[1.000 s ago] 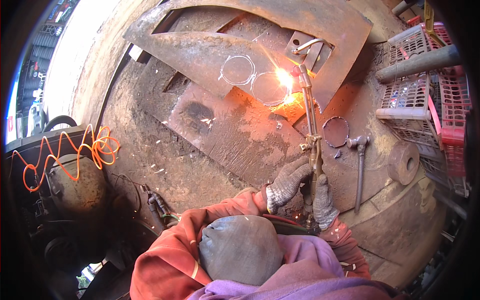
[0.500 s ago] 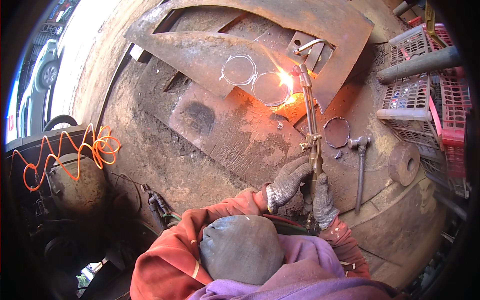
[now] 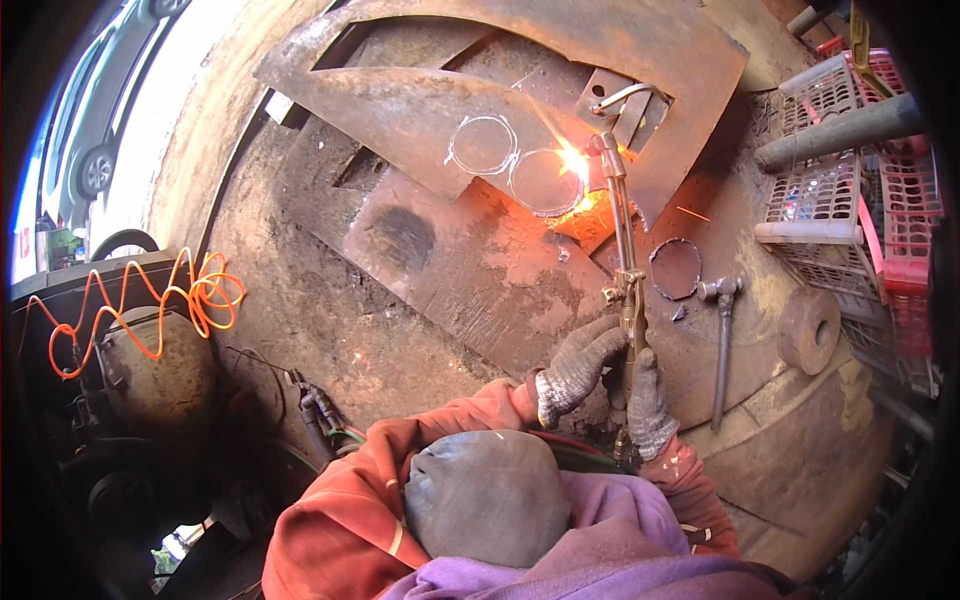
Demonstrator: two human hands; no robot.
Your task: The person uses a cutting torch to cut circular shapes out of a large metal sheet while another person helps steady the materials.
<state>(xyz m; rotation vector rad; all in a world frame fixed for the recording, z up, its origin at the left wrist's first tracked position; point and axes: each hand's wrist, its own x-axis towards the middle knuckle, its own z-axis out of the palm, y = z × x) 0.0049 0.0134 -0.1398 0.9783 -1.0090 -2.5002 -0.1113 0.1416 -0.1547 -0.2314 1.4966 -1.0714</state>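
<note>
The torch (image 3: 632, 300) runs ahead from the grip, its handle clasped between the gloved left hand (image 3: 583, 365) and the gloved right hand (image 3: 652, 405), which both look closed round it. Its bright flame (image 3: 577, 165), well ahead of the grip and a little to its left, burns at the right edge of the nearer of two circles drawn on the steel plate (image 3: 400, 110). A slip or twist of either hand would probably swing the flame off that drawn line, and the glare could hide the drift. Orange-lit metal lies beneath the flame, and one spark (image 3: 692, 213) shows right of the torch, so spatter might scorch gloves or sleeves. Red and green hoses (image 3: 575, 450) pass just behind and left of the grip; a snag there could tug the handle. Beyond the torch head, a bent bar (image 3: 635, 92) stands close enough to obstruct a forward swing. Near the grip on its right lie a ragged-edged disc (image 3: 676, 268) and a hammer (image 3: 722, 350), which might catch an elbow; past them are a thick ring (image 3: 808, 330) and plastic crates (image 3: 812, 232). Well left of the grip hangs an orange coiled hose (image 3: 207, 300).
</note>
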